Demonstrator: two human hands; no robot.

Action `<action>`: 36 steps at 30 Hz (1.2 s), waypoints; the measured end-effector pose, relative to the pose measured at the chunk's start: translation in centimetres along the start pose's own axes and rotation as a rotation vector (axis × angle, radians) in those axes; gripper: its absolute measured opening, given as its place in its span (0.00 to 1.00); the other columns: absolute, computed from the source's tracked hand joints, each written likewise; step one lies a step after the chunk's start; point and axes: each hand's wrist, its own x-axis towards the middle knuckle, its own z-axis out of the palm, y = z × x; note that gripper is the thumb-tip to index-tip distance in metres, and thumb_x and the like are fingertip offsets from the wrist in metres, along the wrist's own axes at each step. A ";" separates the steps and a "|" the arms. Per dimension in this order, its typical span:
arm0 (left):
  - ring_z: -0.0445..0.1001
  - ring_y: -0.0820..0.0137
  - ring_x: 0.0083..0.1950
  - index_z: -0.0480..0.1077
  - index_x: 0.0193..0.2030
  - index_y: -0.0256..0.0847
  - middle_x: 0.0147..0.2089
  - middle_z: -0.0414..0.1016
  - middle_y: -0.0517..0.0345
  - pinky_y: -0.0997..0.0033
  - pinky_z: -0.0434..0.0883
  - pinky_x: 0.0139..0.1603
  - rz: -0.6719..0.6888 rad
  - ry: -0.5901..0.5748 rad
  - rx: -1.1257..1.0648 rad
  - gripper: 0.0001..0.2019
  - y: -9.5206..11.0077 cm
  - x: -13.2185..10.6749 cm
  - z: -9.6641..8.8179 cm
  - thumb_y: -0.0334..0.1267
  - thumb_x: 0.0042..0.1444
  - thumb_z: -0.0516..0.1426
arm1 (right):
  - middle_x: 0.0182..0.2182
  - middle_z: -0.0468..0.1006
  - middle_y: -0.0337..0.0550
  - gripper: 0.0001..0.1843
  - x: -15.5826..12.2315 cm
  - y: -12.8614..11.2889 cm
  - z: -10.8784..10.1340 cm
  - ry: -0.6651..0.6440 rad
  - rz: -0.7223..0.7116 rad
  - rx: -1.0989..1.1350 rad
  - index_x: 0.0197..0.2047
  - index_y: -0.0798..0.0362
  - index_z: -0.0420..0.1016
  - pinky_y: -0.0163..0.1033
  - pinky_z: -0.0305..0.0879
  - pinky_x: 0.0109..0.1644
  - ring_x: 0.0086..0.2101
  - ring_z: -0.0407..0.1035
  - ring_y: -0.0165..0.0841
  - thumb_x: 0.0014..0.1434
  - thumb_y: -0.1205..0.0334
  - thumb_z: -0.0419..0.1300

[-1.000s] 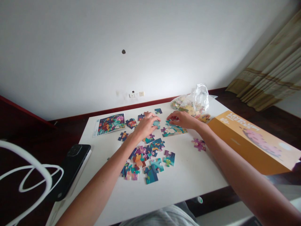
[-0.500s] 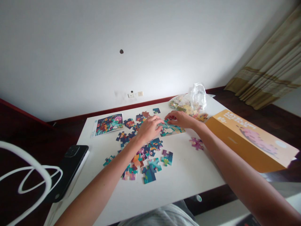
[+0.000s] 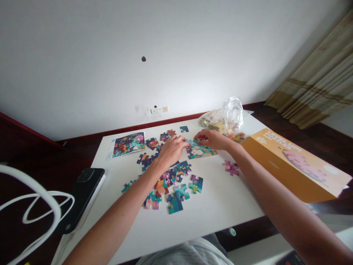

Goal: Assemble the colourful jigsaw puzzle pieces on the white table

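My left hand (image 3: 172,150) and my right hand (image 3: 211,139) meet over a joined jigsaw section (image 3: 200,150) with a white rabbit on teal. My left fingertips pinch a teal jigsaw piece (image 3: 190,143) at the section's left end, partly hidden by them. My right fingertips grip the section's far edge. Below my left wrist lies a scattered heap of loose jigsaw pieces (image 3: 172,182). A printed picture card (image 3: 127,144) lies to the left, and a purple jigsaw piece (image 3: 231,168) sits alone right of the section.
The white table (image 3: 217,209) holds a clear plastic bag of pieces (image 3: 227,124) at the back and a yellow puzzle box (image 3: 292,165) at the right edge. A black phone (image 3: 82,193) lies at the left edge, beside a white cable loop (image 3: 30,206).
My left hand has moved right, bringing the teal piece against the section's left end. My right hand has shifted slightly toward the section's far edge.
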 end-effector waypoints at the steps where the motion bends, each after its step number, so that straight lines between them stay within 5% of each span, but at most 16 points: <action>1: 0.72 0.61 0.53 0.79 0.53 0.45 0.54 0.77 0.54 0.57 0.71 0.59 0.003 -0.004 -0.008 0.23 -0.1 0.0 0.0 0.19 0.64 0.49 | 0.41 0.85 0.47 0.15 0.0 0.0 0.0 0.000 -0.001 0.000 0.49 0.51 0.83 0.38 0.67 0.44 0.38 0.75 0.38 0.63 0.56 0.61; 15: 0.74 0.64 0.56 0.77 0.52 0.43 0.52 0.80 0.56 0.58 0.70 0.63 0.091 0.010 -0.157 0.20 -0.4 0.1 0.5 0.20 0.65 0.49 | 0.43 0.85 0.47 0.16 0.0 0.0 0.0 0.001 -0.016 -0.006 0.50 0.51 0.83 0.38 0.67 0.45 0.39 0.76 0.38 0.63 0.57 0.60; 22: 0.72 0.62 0.57 0.74 0.60 0.46 0.57 0.78 0.56 0.57 0.69 0.62 0.112 -0.037 -0.101 0.25 0.1 0.0 0.4 0.20 0.63 0.49 | 0.41 0.84 0.47 0.15 0.0 0.0 0.0 0.004 -0.019 0.000 0.49 0.51 0.83 0.39 0.67 0.44 0.38 0.75 0.37 0.63 0.57 0.61; 36: 0.72 0.62 0.58 0.77 0.59 0.47 0.58 0.78 0.55 0.57 0.70 0.64 0.098 -0.066 -0.105 0.24 -0.1 0.0 0.4 0.22 0.64 0.50 | 0.40 0.84 0.45 0.14 0.1 -0.1 0.1 0.000 -0.029 0.017 0.49 0.50 0.83 0.38 0.67 0.44 0.38 0.75 0.37 0.62 0.59 0.62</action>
